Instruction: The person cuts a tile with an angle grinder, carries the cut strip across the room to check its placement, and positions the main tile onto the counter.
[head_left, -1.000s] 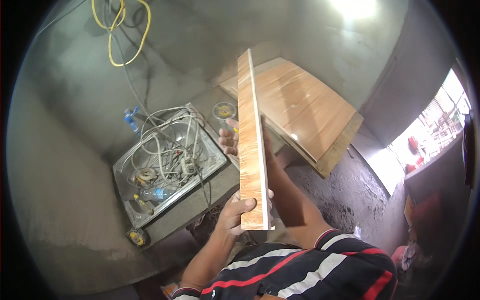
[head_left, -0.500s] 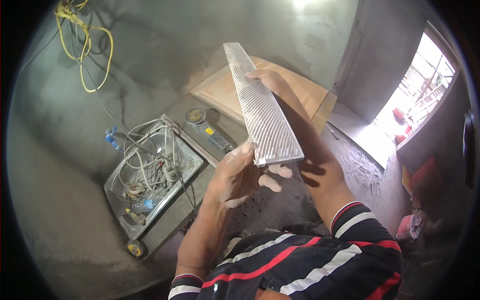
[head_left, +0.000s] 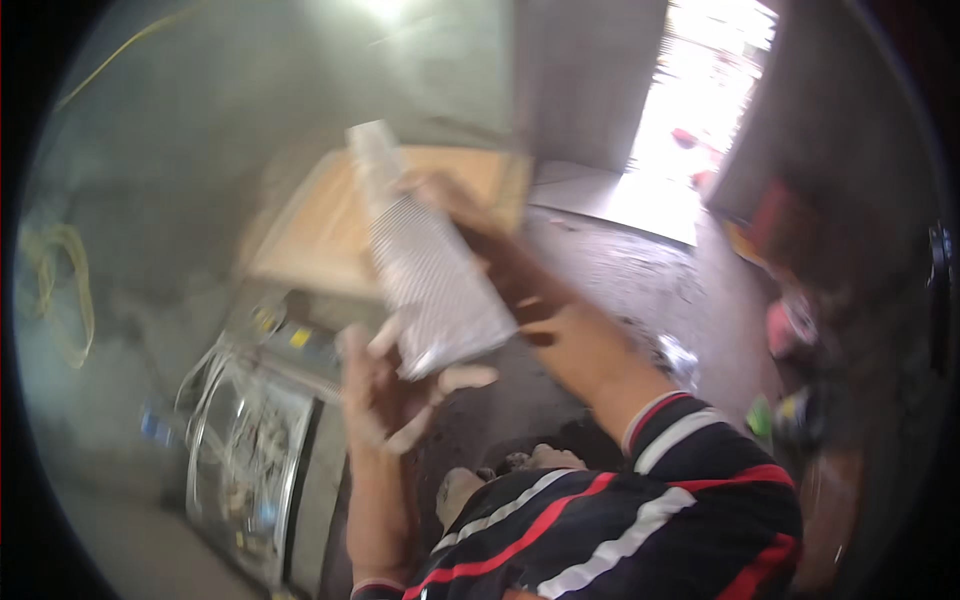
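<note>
A long, narrow tile strip (head_left: 435,275), its upward face coated in pale paste combed into ridges, tilts across the middle of the view. My right hand (head_left: 455,215) grips it by the right edge toward the far end; the fingers beneath are hidden. Close to the strip's near end is my left hand (head_left: 395,390), fingers spread apart and dusted pale. Blur leaves it unclear whether one fingertip still touches the strip's edge.
A wooden board (head_left: 320,215) lies behind the strip. An angle grinder (head_left: 300,338) rests on the ledge beside a metal sink (head_left: 292,480) holding tangled cables. Yellow cord (head_left: 75,300) hangs at the left wall. A bright doorway (head_left: 695,100) opens at the back right.
The view has swung right, so the sink and board sit farther left. My left hand has loosened from the strip's near end and spread its fingers; my right hand keeps its grip.
</note>
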